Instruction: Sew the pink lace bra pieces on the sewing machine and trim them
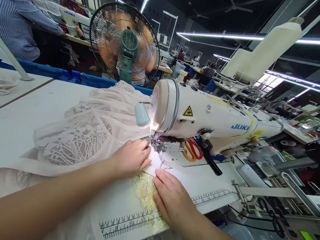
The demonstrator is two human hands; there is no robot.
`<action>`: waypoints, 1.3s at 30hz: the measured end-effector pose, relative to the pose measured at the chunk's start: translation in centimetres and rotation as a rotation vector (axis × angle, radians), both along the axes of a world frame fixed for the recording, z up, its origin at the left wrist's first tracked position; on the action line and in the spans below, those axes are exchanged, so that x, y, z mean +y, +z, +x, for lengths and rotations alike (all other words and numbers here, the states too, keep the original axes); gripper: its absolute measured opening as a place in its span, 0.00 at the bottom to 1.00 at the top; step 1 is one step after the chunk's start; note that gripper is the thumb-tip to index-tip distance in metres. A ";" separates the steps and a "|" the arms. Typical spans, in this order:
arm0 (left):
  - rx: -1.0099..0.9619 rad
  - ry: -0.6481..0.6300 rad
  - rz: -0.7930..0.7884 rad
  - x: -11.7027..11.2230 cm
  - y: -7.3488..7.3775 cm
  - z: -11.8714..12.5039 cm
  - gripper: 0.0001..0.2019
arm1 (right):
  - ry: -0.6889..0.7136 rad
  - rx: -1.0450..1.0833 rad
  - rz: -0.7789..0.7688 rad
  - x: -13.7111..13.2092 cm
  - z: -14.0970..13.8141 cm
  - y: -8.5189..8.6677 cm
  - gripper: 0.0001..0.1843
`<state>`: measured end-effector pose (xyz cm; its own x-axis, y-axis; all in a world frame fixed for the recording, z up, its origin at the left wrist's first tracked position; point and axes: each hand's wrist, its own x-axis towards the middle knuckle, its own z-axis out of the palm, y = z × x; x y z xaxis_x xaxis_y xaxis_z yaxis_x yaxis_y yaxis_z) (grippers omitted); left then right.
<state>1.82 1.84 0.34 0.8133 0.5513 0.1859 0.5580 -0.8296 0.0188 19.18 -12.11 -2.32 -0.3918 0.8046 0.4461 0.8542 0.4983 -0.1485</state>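
The left hand [132,158] lies open, fingers flat on the white fabric piece [153,163] just before the sewing machine [212,123] needle. Just beside it, the right hand [172,200] presses open-palmed on the same piece, lace fabric [82,136] beyond the left hand.

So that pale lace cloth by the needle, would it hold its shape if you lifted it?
Probably not. The lace fabric lies in soft folds and heaps, so it looks floppy. It is see-through, so likely light. The left hand and right hand both press flat, suggesting it shifts easily.
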 end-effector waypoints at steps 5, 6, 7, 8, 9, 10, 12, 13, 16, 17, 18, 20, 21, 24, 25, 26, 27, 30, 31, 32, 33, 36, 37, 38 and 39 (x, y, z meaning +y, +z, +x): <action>0.067 -0.013 -0.013 0.9 0.0 0.2 0.13 | 0.000 -0.002 -0.007 0.6 -0.5 -0.1 0.19; 0.074 -0.018 -0.006 1.1 -0.1 0.2 0.14 | -0.004 0.001 -0.024 0.7 -0.7 -0.1 0.19; 0.076 -0.023 0.006 1.3 -0.2 0.2 0.15 | -0.007 0.004 -0.043 0.9 -0.9 0.0 0.19; 0.076 -0.024 0.022 1.5 -0.4 0.2 0.15 | -0.010 0.006 -0.061 1.1 -1.1 0.0 0.19; 0.072 -0.023 0.042 1.6 -0.5 0.2 0.16 | -0.012 0.007 -0.074 1.2 -1.2 0.0 0.19; 0.063 -0.020 0.063 1.7 -0.7 0.3 0.16 | -0.014 0.007 -0.083 1.3 -1.4 0.1 0.20; 0.036 -0.021 0.096 1.6 -0.9 0.2 0.13 | -0.023 0.009 -0.091 1.5 -1.7 0.0 0.20; 0.022 -0.027 0.114 1.5 -0.9 0.2 0.11 | -0.030 0.011 -0.092 1.5 -1.8 0.0 0.20; -0.012 -0.073 0.195 0.4 -0.9 -0.2 0.07 | -0.040 0.020 -0.096 1.5 -1.9 -0.3 0.21; -0.029 -0.107 0.238 -0.2 -0.9 -0.4 0.08 | -0.040 0.024 -0.093 1.5 -1.9 -0.3 0.21; -0.048 -0.150 0.280 -0.8 -0.9 -0.7 0.10 | -0.041 0.028 -0.089 1.6 -1.9 -0.4 0.21; -0.083 -0.207 0.329 -2.1 -0.9 -1.2 0.14 | -0.041 0.043 -0.075 1.6 -1.8 -0.5 0.21; -0.090 -0.215 0.333 -2.6 -1.0 -1.5 0.16 | -0.041 0.052 -0.068 1.6 -1.8 -0.5 0.21; -0.101 -0.204 0.282 -3.3 -1.5 -2.1 0.20 | -0.037 0.071 -0.067 1.6 -1.8 -0.4 0.21; -0.111 -0.207 0.261 -3.3 -1.7 -2.3 0.20 | -0.032 0.073 -0.077 1.6 -1.7 -0.4 0.21; -0.120 -0.219 0.238 -3.1 -1.9 -2.4 0.20 | -0.030 0.076 -0.092 1.6 -1.7 -0.3 0.21; -0.125 -0.224 0.212 -2.9 -2.0 -2.5 0.19 | -0.028 0.081 -0.108 1.6 -1.6 -0.2 0.21; -0.126 -0.227 0.130 -2.1 -1.9 -2.7 0.19 | -0.026 0.103 -0.148 1.5 -1.4 -0.1 0.20; -0.135 -0.233 0.111 -1.8 -1.8 -2.8 0.19 | -0.027 0.109 -0.154 1.5 -1.3 -0.1 0.20; -0.143 -0.245 0.094 -1.5 -1.5 -2.8 0.19 | -0.025 0.115 -0.155 1.4 -1.2 -0.1 0.20; -0.152 -0.262 0.082 -1.2 -1.3 -2.8 0.18 | -0.023 0.120 -0.156 1.4 -1.1 -0.1 0.20; -0.160 -0.307 0.051 -0.1 -0.8 -3.0 0.18 | -0.014 0.125 -0.160 1.4 -1.0 0.0 0.20; -0.160 -0.311 0.042 0.3 -0.8 -3.1 0.18 | -0.011 0.125 -0.161 1.4 -1.0 0.0 0.20; -0.162 -0.308 0.035 0.7 -0.8 -3.1 0.18 | -0.010 0.124 -0.161 1.4 -1.0 0.0 0.20; -0.165 -0.300 0.030 1.0 -0.9 -3.2 0.18 | -0.011 0.124 -0.160 1.4 -1.0 0.0 0.20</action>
<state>-1.39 2.86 -0.59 0.8959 0.2841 0.3415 0.2803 -0.9579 0.0616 18.14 -10.68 -2.30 -0.3327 0.8730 0.3566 0.8295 0.4508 -0.3297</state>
